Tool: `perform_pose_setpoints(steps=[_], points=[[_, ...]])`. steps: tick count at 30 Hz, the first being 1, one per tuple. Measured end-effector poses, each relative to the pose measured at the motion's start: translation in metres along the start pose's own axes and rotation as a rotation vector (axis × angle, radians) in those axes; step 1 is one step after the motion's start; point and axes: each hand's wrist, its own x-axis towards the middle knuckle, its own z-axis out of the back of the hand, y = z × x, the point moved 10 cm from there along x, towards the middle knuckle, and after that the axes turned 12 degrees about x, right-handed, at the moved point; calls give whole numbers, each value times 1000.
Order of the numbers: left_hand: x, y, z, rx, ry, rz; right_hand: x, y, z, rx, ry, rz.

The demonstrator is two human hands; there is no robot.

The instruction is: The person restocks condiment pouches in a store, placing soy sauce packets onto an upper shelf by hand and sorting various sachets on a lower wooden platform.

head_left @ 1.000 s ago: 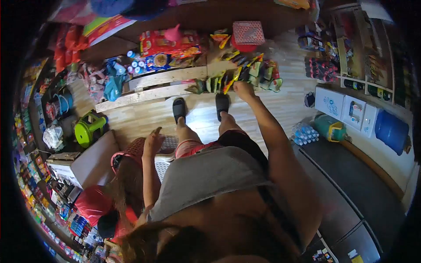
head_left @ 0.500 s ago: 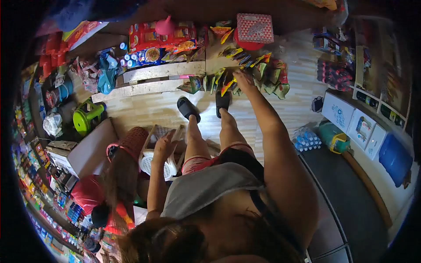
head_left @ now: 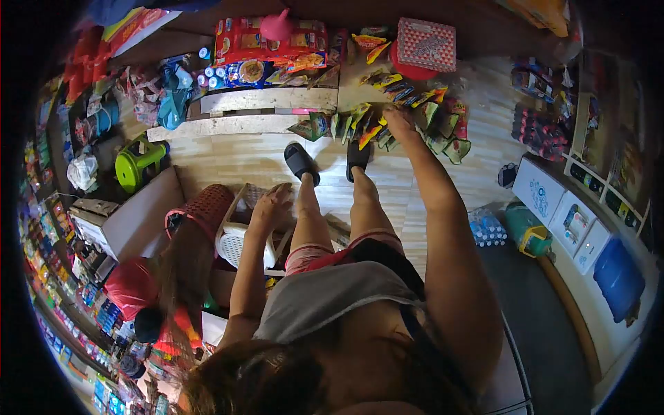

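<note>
My right hand (head_left: 400, 121) reaches out to rows of small upright packets on the floor. Its fingers are bent together among them; what they pinch, if anything, is hidden. Close to its fingertips leans a yellow-and-orange packet (head_left: 369, 136). Green packets (head_left: 456, 151) stand to the right of this hand, and dark and yellow packets (head_left: 398, 90) lie just beyond it. My left hand (head_left: 274, 205) hangs open and holds nothing, fingers apart, above a white plastic basket (head_left: 238, 243) beside my left leg.
A patterned box (head_left: 427, 45) rests on a red round container (head_left: 408, 68) behind the packets. Red packs (head_left: 238, 48) and a pink funnel (head_left: 277, 26) sit beyond wooden slats (head_left: 242, 124). A green stool (head_left: 135, 166) stands left; bottled water (head_left: 487, 228) stands right.
The whole view has shifted slightly, so the packets and shelves appear further right. My right hand stays among the packets, and my left hand is still open near the basket.
</note>
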Motion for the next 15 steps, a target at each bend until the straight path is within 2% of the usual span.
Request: perform_pose_setpoints(steps=[2, 5, 8, 11, 15], points=[[0, 2, -9, -2, 8, -19, -3, 5, 0, -35, 46, -6], [1, -2, -10, -23, 15, -16, 1, -29, -33, 162, 65, -88], [1, -1, -4, -30, 17, 12, -6, -4, -23, -79, -69, 153], [1, 2, -3, -19, 28, 52, -1, 12, -11, -64, 75, 149], [3, 7, -11, -27, 27, 58, -4, 9, -12, 18, 106, 85]])
